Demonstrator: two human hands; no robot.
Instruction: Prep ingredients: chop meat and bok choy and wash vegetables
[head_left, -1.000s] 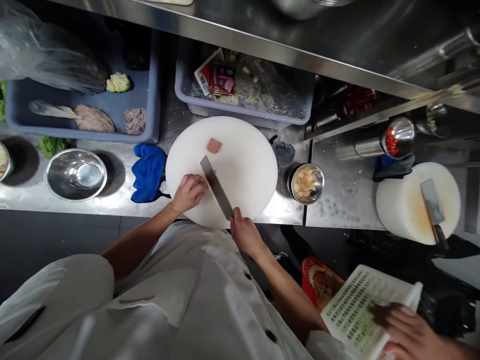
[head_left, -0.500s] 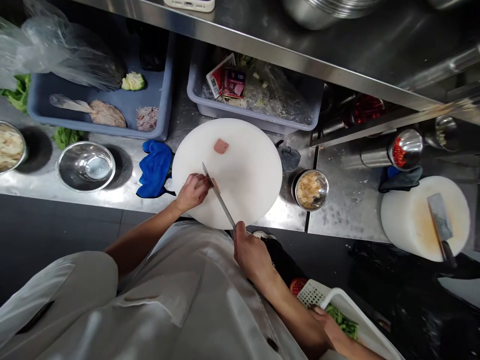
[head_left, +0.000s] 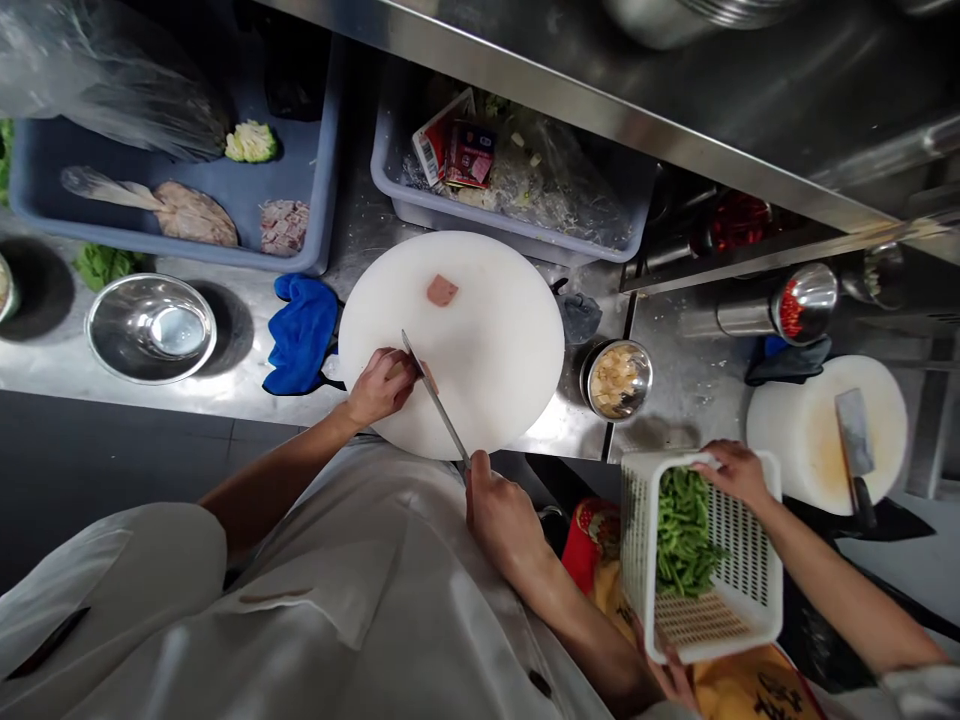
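My right hand [head_left: 504, 510] is closed around the handle of a knife [head_left: 441, 405], whose blade appears nearly edge-on and slants up to the left over a round white cutting board [head_left: 510, 340]. At the board's left side, the curled fingers of my left hand [head_left: 381, 386] press on a small piece of pink meat [head_left: 430, 376], mostly hidden by the fingers and blade. The blade lies right beside those fingertips. A second, flat piece of pink meat [head_left: 442, 290] rests alone toward the far side of the board.
A blue cloth [head_left: 301, 335] and a steel bowl [head_left: 152, 328] lie left; a bowl of pale slices [head_left: 616, 380] stands right. Two blue-grey bins [head_left: 510, 235] line the back under a steel shelf [head_left: 600, 110]. Another person's hands hold a white basket [head_left: 772, 560] of greens close by my right arm.
The other person's basket of greens has come up and forward at the right, near the counter. My hands, the knife and the meat stay almost in place; the view has shifted slightly.
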